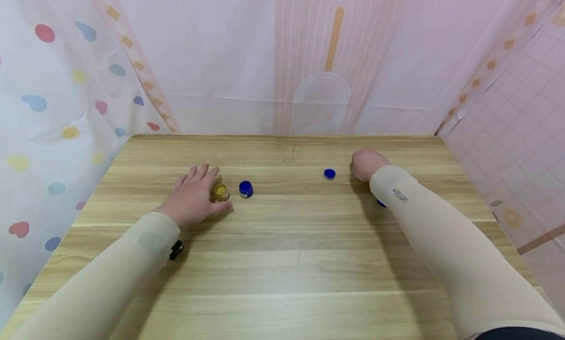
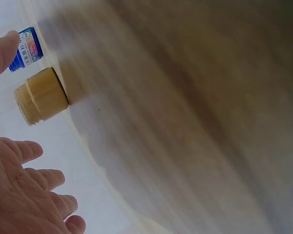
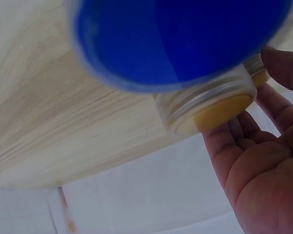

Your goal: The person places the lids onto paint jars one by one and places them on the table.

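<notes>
My left hand [image 1: 192, 200] is spread, palm toward the table, with the open yellow paint jar [image 1: 221, 193] between thumb and index finger, not gripped. Just right of that jar stands an open blue paint jar [image 1: 245, 189]; in the left wrist view its label faces the camera. At the right, my right hand [image 1: 368, 164] is curled near the table. Its thumb and fingers pinch a small yellow lid [image 3: 258, 73] in the right wrist view. Nearer that camera sit a yellow piece with a clear ridged side [image 3: 210, 107] and a large blurred blue disc [image 3: 180, 39].
A blue lid [image 1: 329, 174] lies on the wooden table [image 1: 282, 261] left of my right hand. Another blue piece [image 1: 381, 202] shows partly under the right forearm. Patterned curtains [image 1: 220, 60] hang along the back and sides.
</notes>
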`<control>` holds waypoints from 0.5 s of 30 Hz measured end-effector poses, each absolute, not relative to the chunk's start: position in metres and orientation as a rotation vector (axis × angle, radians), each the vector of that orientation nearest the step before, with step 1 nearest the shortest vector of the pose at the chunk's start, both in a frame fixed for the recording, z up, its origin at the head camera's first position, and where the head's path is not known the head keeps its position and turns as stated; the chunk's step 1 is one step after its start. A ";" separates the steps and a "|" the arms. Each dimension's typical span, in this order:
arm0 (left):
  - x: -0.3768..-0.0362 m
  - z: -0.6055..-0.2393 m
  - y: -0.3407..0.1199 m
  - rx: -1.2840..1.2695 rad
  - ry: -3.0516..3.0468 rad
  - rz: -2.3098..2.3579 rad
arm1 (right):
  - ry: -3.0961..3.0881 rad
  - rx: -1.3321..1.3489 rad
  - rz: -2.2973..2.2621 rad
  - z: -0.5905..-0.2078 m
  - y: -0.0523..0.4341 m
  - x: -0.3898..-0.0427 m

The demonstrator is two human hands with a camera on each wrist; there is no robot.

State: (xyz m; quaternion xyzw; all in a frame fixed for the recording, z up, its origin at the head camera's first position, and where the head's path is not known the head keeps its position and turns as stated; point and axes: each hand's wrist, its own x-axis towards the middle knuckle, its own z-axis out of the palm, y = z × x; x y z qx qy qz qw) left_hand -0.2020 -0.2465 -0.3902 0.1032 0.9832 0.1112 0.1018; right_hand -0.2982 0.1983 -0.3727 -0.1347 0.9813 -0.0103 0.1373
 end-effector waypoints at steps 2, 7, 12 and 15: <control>-0.202 -0.390 -0.247 0.303 2.904 0.325 | 2.839 -0.393 -0.016 -0.373 0.198 -0.299; -0.202 -0.391 -0.247 0.308 2.904 0.319 | 2.838 -0.398 0.023 -0.374 0.198 -0.299; -0.204 -0.392 -0.246 0.322 2.907 0.310 | 2.847 -0.413 0.037 -0.374 0.198 -0.298; -0.205 -0.393 -0.246 0.323 2.907 0.305 | 2.855 -0.419 0.039 -0.373 0.199 -0.296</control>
